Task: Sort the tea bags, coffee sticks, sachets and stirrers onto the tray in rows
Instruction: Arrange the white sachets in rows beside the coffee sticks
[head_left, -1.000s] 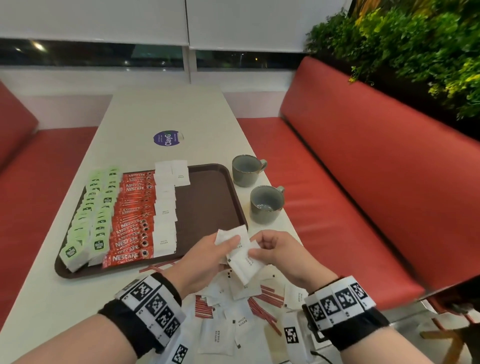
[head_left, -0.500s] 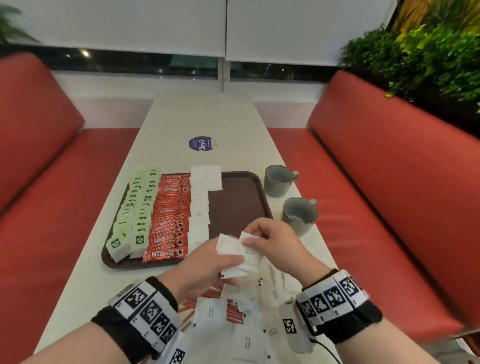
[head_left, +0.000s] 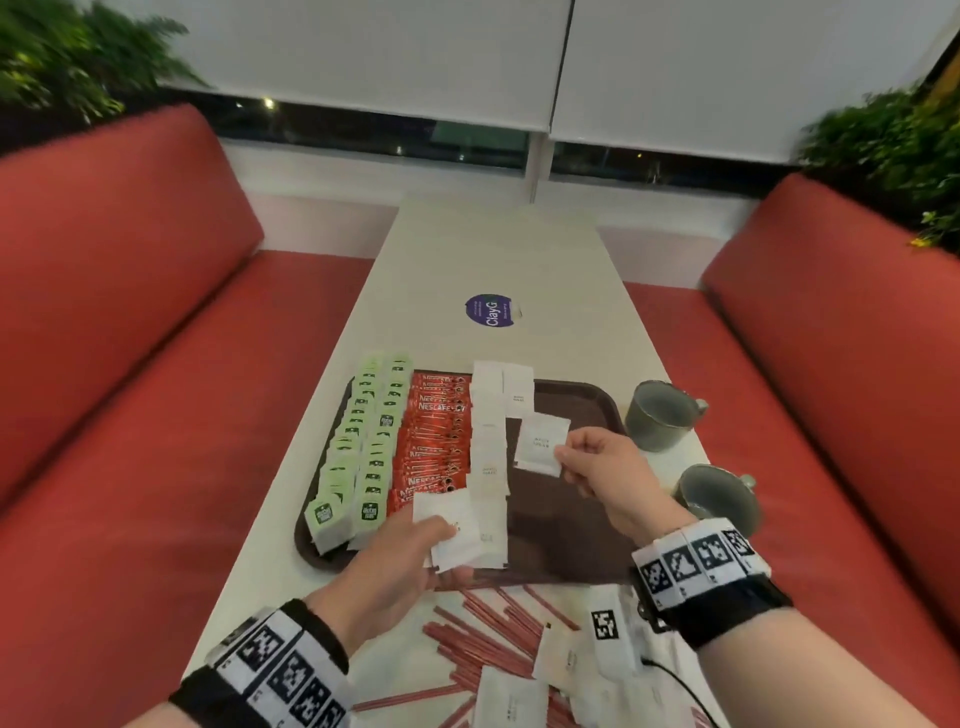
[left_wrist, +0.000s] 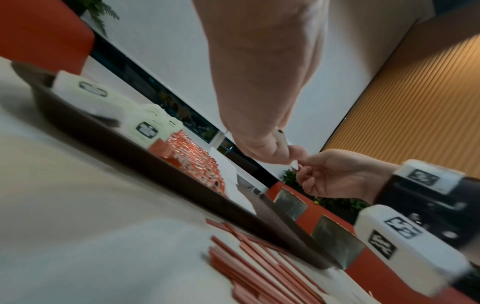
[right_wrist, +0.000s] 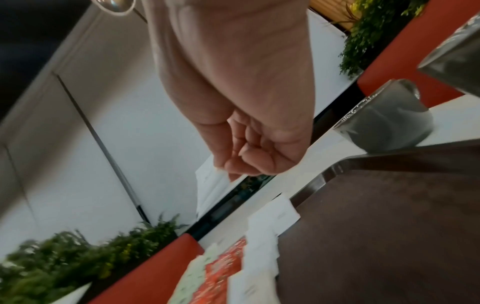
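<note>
A brown tray (head_left: 571, 530) holds rows of green tea bags (head_left: 363, 457), red coffee sticks (head_left: 431, 441) and white sachets (head_left: 488, 431). My right hand (head_left: 582, 462) pinches one white sachet (head_left: 540, 444) above the tray's bare middle; the same sachet (right_wrist: 210, 185) shows under the curled fingers in the right wrist view. My left hand (head_left: 415, 545) holds a small stack of white sachets (head_left: 457, 530) over the tray's near edge. Red stirrers (head_left: 493, 634) and loose sachets (head_left: 566, 660) lie on the table in front of the tray.
Two grey mugs (head_left: 660, 415) (head_left: 719, 496) stand on the table right of the tray. A round purple sticker (head_left: 492, 310) sits beyond it. Red benches (head_left: 130, 364) flank the white table (head_left: 493, 249).
The hands have separated: my right hand carried one sachet forward over the tray while my left kept the stack near the tray's front edge. The head view swung left.
</note>
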